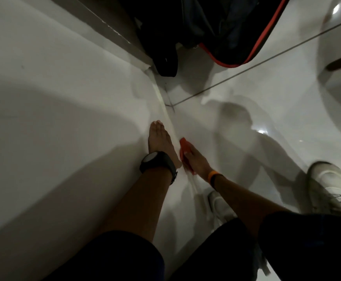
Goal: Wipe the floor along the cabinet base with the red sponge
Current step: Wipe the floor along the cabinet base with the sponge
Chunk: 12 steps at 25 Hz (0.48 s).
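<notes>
The red sponge point(184, 149) lies on the glossy white floor point(236, 122) right against the cabinet base point(166, 112). My right hand point(197, 160), with an orange band at the wrist, presses down on the sponge and covers its near part. My left hand point(160, 138), with a black watch on the wrist, rests flat with fingers together on the white cabinet face point(64, 98), just left of the base edge. The picture is dim and a little blurred.
A dark bag with a red trim point(232, 33) lies on the floor ahead, beside the cabinet's far corner. A tile joint point(267, 57) crosses the floor diagonally. My white shoes point(327, 185) point(218, 203) stand at the lower right.
</notes>
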Motion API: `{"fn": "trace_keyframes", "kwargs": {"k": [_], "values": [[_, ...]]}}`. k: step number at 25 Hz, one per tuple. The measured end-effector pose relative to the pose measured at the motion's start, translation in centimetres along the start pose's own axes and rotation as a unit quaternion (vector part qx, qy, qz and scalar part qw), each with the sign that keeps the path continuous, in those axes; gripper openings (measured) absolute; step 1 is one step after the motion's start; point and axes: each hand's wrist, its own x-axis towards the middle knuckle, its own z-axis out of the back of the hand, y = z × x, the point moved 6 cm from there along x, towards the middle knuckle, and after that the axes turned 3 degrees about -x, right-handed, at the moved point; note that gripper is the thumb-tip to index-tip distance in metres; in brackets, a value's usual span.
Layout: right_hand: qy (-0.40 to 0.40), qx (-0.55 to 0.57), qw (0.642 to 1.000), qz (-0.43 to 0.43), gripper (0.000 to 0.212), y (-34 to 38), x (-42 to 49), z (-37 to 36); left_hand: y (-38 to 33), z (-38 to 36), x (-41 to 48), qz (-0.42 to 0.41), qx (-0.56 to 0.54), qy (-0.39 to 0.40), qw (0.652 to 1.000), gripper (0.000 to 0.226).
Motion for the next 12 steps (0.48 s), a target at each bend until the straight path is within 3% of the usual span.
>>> {"fn": "trace_keyframes", "kwargs": {"k": [2,7,10,12], "values": [[-0.004,0.024,1.000,-0.018,0.047,-0.9,-0.4,-0.4,-0.4,-0.3,-0.2,-0.004,0.006,0.007,1.000,0.105],[-0.022,0.016,0.995,0.096,0.052,7.2,7.6,0.2,-1.0,-0.3,0.4,-0.001,0.016,0.003,1.000,0.102],[-0.020,-0.014,0.995,0.092,0.051,3.7,6.2,0.3,-1.4,-0.6,0.3,-0.001,0.033,0.011,0.999,0.100],[-0.027,-0.009,0.999,0.021,0.051,-1.7,2.3,0.2,-1.7,-0.9,-0.1,-0.004,0.038,0.010,0.999,0.099]]}}
